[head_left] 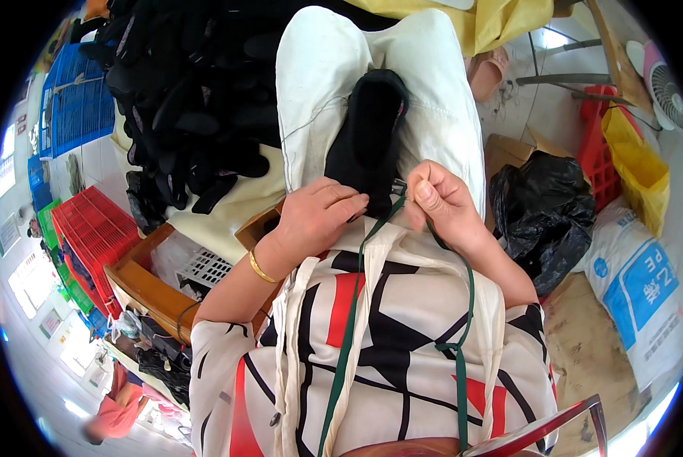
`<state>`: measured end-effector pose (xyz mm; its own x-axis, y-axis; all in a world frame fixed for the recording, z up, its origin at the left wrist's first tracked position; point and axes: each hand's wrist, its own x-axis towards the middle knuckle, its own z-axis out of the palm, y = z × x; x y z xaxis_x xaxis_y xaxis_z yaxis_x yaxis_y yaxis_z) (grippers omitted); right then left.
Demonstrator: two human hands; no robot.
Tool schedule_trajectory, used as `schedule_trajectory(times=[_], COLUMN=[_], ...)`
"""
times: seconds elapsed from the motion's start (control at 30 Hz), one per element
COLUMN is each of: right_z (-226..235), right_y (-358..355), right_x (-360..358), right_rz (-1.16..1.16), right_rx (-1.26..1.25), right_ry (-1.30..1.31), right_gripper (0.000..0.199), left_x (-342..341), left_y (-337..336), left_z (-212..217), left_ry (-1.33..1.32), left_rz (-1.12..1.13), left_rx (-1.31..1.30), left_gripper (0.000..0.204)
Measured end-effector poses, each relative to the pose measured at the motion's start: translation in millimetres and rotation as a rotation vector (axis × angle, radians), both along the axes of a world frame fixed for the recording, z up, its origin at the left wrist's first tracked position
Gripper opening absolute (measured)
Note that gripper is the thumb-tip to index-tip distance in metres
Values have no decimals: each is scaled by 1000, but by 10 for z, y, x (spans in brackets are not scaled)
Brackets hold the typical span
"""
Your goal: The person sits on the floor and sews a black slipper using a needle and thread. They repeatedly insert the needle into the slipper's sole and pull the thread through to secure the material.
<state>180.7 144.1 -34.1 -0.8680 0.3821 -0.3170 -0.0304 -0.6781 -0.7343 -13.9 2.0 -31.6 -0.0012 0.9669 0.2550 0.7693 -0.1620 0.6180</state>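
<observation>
A black shoe [363, 145] lies on my lap over white cloth [318, 61], its opening facing up and away from me. My left hand [320, 215] is closed on the shoe's near end, fingers curled over its edge. Just right of it, my right hand [444, 199] pinches thumb against forefinger; whatever is between them is too small to make out. A small metal piece [398, 186] shows beside those fingertips, by the green cord [349, 335] that hangs from my neck. Left of the shoe, a thin dark thread [305, 131] curves across the white cloth.
A large heap of black shoes [196, 84] rises at the far left. Nearer are a wooden drawer [147, 270], a red crate [94, 228] and a blue crate [78, 99]. On the right stand a black plastic bag [543, 206], a white-and-blue sack [638, 289] and a fan [667, 95].
</observation>
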Motion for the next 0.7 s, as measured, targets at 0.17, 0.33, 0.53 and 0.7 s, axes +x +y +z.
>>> schedule_trajectory(times=[0.17, 0.33, 0.53, 0.7], right_z=[-119, -19, 20, -170], right_y=[20, 53, 22, 153], right_x=[138, 65, -66, -206], right_rz=[-75, -100, -127, -34], right_rx=[-154, -75, 172, 1470], right_ry=[121, 69, -49, -346], right_gripper=[28, 24, 15, 7], left_x=[-12, -21, -35, -21], left_y=[-2, 7, -15, -58], left_z=[-56, -65, -87, -67], left_ry=[29, 19, 55, 201], left_rz=[5, 47, 31, 4], left_rx=[50, 48, 64, 152], left_gripper=[37, 38, 36, 30])
